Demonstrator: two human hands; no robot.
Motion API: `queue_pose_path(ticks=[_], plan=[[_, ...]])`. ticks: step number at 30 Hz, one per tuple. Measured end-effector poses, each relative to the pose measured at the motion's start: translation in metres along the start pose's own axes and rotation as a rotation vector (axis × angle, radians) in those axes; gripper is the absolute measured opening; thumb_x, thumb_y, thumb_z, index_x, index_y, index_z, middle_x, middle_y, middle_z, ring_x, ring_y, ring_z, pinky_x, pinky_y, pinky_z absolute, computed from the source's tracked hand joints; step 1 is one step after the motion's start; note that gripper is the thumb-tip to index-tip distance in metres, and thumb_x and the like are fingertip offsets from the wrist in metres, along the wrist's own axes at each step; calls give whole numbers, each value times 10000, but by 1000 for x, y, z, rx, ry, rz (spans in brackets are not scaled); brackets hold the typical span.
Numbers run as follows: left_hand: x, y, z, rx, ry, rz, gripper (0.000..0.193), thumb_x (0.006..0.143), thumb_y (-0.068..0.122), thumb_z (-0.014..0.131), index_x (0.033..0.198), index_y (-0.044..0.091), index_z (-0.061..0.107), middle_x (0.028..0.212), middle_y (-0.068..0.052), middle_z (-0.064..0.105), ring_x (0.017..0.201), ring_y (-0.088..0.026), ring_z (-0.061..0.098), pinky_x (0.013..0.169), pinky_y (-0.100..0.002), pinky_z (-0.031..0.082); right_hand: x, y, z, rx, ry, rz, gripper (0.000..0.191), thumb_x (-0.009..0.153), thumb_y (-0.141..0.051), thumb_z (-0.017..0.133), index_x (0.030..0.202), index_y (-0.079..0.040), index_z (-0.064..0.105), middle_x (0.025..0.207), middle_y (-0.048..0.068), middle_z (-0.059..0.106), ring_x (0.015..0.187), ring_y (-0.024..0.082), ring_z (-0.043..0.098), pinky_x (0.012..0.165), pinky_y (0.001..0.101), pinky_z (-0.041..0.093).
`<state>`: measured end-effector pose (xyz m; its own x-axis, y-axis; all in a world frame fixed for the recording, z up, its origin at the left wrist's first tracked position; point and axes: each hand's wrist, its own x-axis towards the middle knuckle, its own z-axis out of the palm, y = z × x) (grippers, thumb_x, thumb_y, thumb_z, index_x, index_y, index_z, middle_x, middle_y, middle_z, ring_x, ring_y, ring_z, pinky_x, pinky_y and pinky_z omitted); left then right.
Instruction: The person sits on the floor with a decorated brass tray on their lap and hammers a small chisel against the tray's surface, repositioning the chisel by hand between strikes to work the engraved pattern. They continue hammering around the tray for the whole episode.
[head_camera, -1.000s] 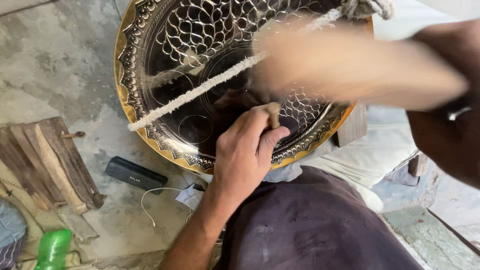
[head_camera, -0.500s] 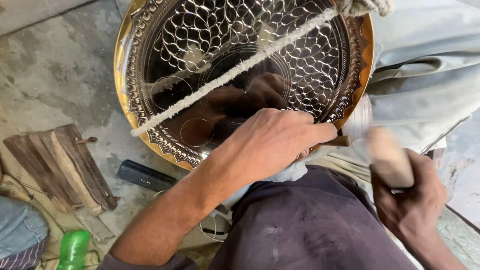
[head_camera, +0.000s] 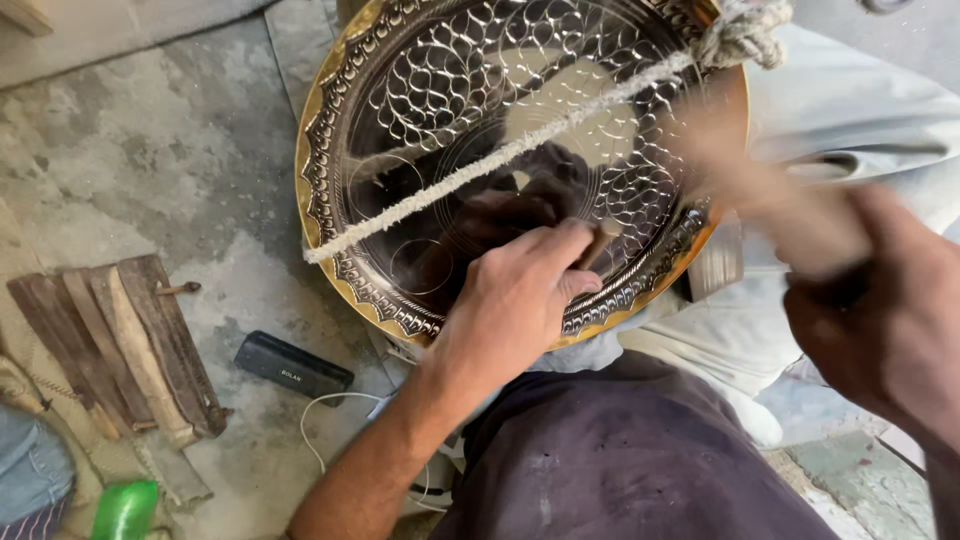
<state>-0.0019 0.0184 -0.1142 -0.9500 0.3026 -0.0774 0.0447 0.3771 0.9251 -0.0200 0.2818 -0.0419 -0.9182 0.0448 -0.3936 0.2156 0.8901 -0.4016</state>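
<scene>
Round brass tray (head_camera: 420, 150) with chased scale and scallop patterns, its polished centre mirror-dark and its rim golden, stands tilted against the person's lap, held there by a pale twisted cord (head_camera: 500, 160) stretched across its face. Left hand (head_camera: 515, 300) rests on the lower rim, fingers curled closed around a short metal punch (head_camera: 598, 240) whose tip meets the worked surface. Right hand (head_camera: 880, 320) is closed around the blurred wooden handle of a mallet (head_camera: 770, 200), raised above the punch; the blur hides how tightly it grips. Judged from its look, the tray is stiff sheet metal, fairly heavy, slick where polished and easily dented or scratched, so the plain outer rim seems the safest place to take hold, away from the raised ornament. Beyond the tray lies grey concrete floor (head_camera: 150, 150), bearing a bundle of dark wooden slats (head_camera: 120, 345), a small black rectangular box (head_camera: 293, 366), a thin white cable (head_camera: 330, 430) and, at the lower edge, a green plastic bottle (head_camera: 125, 510).
</scene>
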Motion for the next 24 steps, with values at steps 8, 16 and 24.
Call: queue_pose_path(ticks=[8,16,24], plan=[[-19,3,6,21,237,-50,232,995,189,710,1099,38,568,944,-141,695,862,-361,709,699,-449,540,16,-63,-32,-662,41,-452,511,742,-17,741,1241,-116,702,926,125,719,812,314,707,800,449,572],[-18,1,7,-57,296,-95,241,983,219,713,1003,38,555,865,-100,662,739,-276,705,613,-391,542,16,-83,-46,-810,39,-464,535,785,-54,729,1311,-130,674,981,119,726,834,300,721,809,430,587],[-15,-3,11,-45,340,-53,258,995,235,714,992,41,544,854,-82,644,757,-270,693,632,-386,540,9,-78,-49,-65,149,-388,523,839,-47,710,1341,-52,562,1118,171,661,883,287,725,644,390,611]])
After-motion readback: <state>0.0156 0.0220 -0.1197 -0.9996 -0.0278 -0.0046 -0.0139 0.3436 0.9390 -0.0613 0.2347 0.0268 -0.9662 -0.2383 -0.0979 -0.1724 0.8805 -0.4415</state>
